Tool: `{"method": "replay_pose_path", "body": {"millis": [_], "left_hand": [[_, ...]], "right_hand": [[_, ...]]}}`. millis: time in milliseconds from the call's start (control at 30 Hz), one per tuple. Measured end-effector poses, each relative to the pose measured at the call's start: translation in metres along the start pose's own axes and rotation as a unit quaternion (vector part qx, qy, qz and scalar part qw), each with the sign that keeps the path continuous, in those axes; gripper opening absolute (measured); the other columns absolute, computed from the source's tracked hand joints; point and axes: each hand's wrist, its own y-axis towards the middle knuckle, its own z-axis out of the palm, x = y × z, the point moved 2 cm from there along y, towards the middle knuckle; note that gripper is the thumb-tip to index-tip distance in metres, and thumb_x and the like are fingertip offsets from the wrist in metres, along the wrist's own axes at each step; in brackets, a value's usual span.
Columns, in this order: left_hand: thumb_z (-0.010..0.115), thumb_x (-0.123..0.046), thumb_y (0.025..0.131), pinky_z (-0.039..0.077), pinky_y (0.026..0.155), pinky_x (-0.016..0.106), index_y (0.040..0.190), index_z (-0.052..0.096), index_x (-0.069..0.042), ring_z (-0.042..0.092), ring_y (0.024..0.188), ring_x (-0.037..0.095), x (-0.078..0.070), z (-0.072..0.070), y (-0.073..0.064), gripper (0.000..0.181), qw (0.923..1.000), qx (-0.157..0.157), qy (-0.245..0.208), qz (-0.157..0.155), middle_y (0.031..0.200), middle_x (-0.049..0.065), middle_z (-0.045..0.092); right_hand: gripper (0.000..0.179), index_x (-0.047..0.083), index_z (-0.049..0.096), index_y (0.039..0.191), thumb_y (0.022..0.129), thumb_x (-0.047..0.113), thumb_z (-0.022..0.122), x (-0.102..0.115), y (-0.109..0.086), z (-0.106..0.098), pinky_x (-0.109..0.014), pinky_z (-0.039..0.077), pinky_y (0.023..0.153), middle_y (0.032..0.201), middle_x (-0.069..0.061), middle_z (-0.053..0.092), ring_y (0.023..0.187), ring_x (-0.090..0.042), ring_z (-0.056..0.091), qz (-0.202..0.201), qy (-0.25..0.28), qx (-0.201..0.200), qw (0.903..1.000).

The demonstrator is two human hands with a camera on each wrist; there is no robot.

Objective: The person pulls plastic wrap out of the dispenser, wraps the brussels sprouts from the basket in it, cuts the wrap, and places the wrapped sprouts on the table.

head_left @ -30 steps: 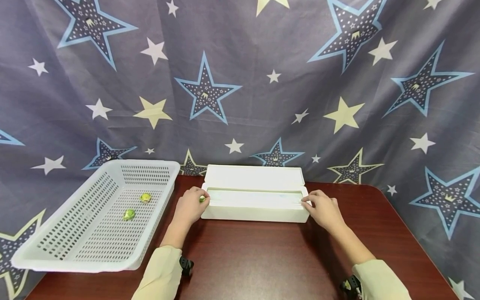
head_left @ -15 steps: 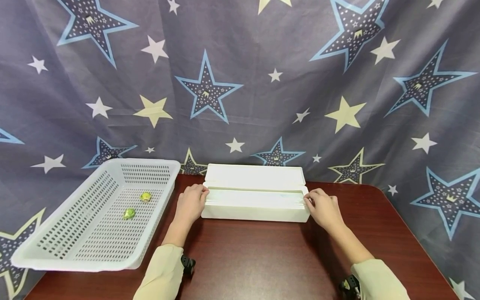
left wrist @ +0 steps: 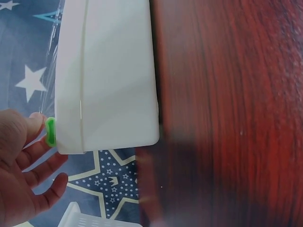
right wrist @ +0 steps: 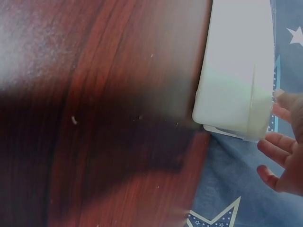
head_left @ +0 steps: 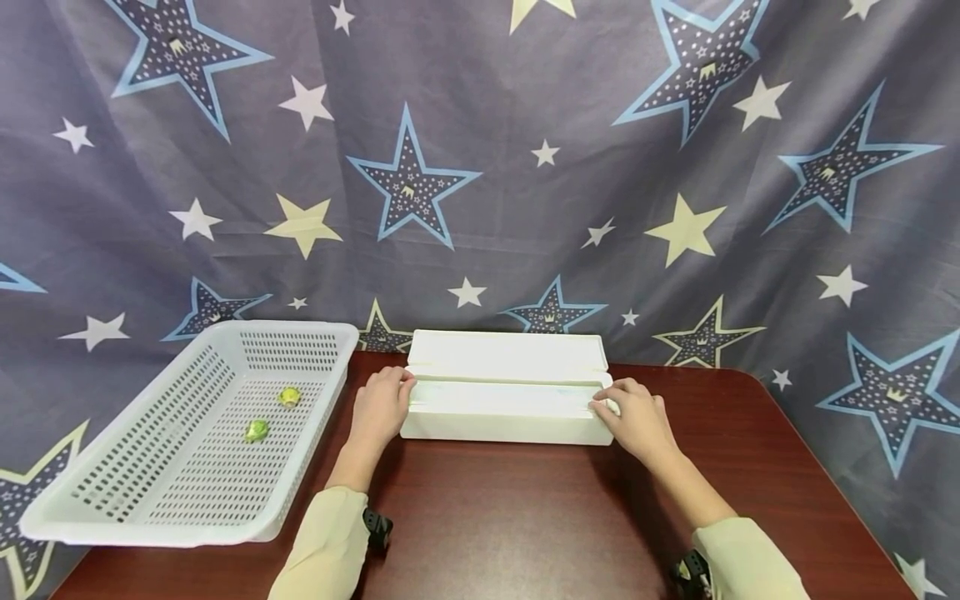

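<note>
A long white plastic-wrap dispenser [head_left: 504, 427] stands on the table, its lid [head_left: 508, 354] raised at the back. At its left end my left hand [head_left: 379, 406] pinches the edge of clear plastic wrap [left wrist: 48, 87] between thumb and forefinger. Just beside those fingertips, in the left wrist view, a green slider [left wrist: 50, 132] sits on the dispenser's end. My right hand [head_left: 636, 419] is at the other end, thumb and forefinger together over the top; they appear to pinch the wrap there, though the film is hard to see. Its other fingers are spread beside the end wall.
A white perforated basket [head_left: 307, 450] stands at the left of the table, with a yellow-green wrapped ball [head_left: 289, 397] and a green one [head_left: 257, 430] inside. A star-patterned curtain [head_left: 480, 250] hangs right behind the dark red-brown table [head_left: 510, 517].
My right fingertips have moved left, a little inward over the dispenser's right end. My left fingers have shifted slightly upward and now hide the green slider in the head view.
</note>
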Motion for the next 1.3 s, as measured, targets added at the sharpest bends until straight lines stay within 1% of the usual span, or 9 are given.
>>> {"method": "replay_pose_path", "body": {"millis": [133,233,367,467,600,733,833,1100,1300], "left_hand": [[0.052,-0.025,0.095,0.045,0.074,0.052,0.097,0.064,-0.008,0.058,0.095,0.035,0.0008,-0.0001,0.0013,0.021,1.0,-0.004,0.001,-0.001,0.101,0.012,0.065],[0.052,-0.024,0.095,0.045,0.074,0.052,0.096,0.064,-0.008,0.058,0.094,0.035,0.0011,-0.0006,0.002,0.02,1.0,-0.007,0.004,-0.001,0.101,0.012,0.065],[0.052,-0.025,0.095,0.045,0.075,0.051,0.096,0.064,-0.008,0.058,0.094,0.034,0.0009,-0.0014,0.0026,0.021,1.0,-0.007,0.003,-0.004,0.101,0.012,0.065],[0.051,-0.025,0.096,0.044,0.076,0.051,0.097,0.063,-0.008,0.057,0.095,0.034,0.0007,-0.0019,0.0031,0.021,1.0,-0.005,0.001,-0.007,0.102,0.013,0.065],[0.051,-0.025,0.096,0.044,0.076,0.051,0.098,0.064,-0.008,0.057,0.095,0.035,0.0008,-0.0024,0.0035,0.022,1.0,-0.005,-0.002,-0.006,0.102,0.013,0.064],[0.052,-0.025,0.095,0.044,0.075,0.051,0.097,0.064,-0.008,0.056,0.094,0.035,0.0016,-0.0027,0.0037,0.021,0.9999,-0.01,-0.004,0.0,0.1,0.013,0.064],[0.053,-0.025,0.095,0.044,0.075,0.051,0.096,0.064,-0.008,0.056,0.094,0.034,0.0023,-0.0025,0.0043,0.02,0.9999,-0.011,-0.003,0.007,0.099,0.012,0.064],[0.051,-0.026,0.096,0.042,0.075,0.048,0.096,0.064,-0.008,0.055,0.094,0.032,0.0031,-0.0011,0.0041,0.022,0.9999,0.001,0.01,0.003,0.096,0.01,0.065],[0.05,-0.025,0.096,0.04,0.074,0.046,0.097,0.064,-0.008,0.055,0.095,0.031,0.0016,-0.0002,0.0011,0.022,1.0,0.001,0.01,-0.001,0.097,0.01,0.065]], "right_hand": [[0.016,0.014,0.072,0.089,0.086,0.028,0.065,-0.001,0.0002,-0.0006,-0.048,0.037,0.073,0.106,-0.013,0.061,0.101,-0.032,0.057,-0.008,-0.005,0.021,0.9997],[0.013,0.013,0.072,0.087,0.086,0.024,0.065,-0.0021,0.0009,-0.0016,-0.049,0.038,0.074,0.107,-0.013,0.062,0.102,-0.031,0.057,-0.014,-0.004,0.029,0.9995],[0.01,0.012,0.071,0.085,0.086,0.02,0.065,-0.0038,0.0023,-0.002,-0.05,0.038,0.074,0.106,-0.012,0.063,0.101,-0.032,0.057,-0.02,-0.004,0.032,0.9993],[0.011,0.013,0.07,0.085,0.087,0.022,0.063,-0.0041,0.0032,-0.0019,-0.05,0.038,0.074,0.106,-0.012,0.063,0.1,-0.031,0.058,-0.019,-0.002,0.029,0.9994],[0.013,0.014,0.07,0.086,0.088,0.024,0.062,-0.0039,0.0031,-0.001,-0.047,0.037,0.074,0.102,-0.01,0.064,0.096,-0.029,0.058,-0.021,-0.007,0.015,0.9996],[0.011,0.013,0.07,0.085,0.087,0.022,0.064,-0.0037,0.003,-0.0001,-0.042,0.037,0.07,0.093,-0.007,0.063,0.088,-0.027,0.058,-0.041,-0.027,-0.016,0.9986],[0.009,0.012,0.07,0.084,0.086,0.019,0.065,-0.0033,0.0035,0.0004,-0.04,0.037,0.068,0.089,-0.006,0.062,0.085,-0.027,0.057,-0.052,-0.041,-0.035,0.9972],[0.01,0.008,0.067,0.088,0.087,0.017,0.063,-0.0001,0.0062,0.0003,-0.041,0.037,0.07,0.085,-0.008,0.061,0.084,-0.028,0.057,-0.061,-0.051,-0.053,0.9954],[0.012,0.006,0.065,0.088,0.089,0.017,0.061,0.0005,0.0056,0.0007,-0.042,0.037,0.07,0.085,-0.009,0.062,0.084,-0.028,0.058,-0.058,-0.052,-0.06,0.9951]]}}
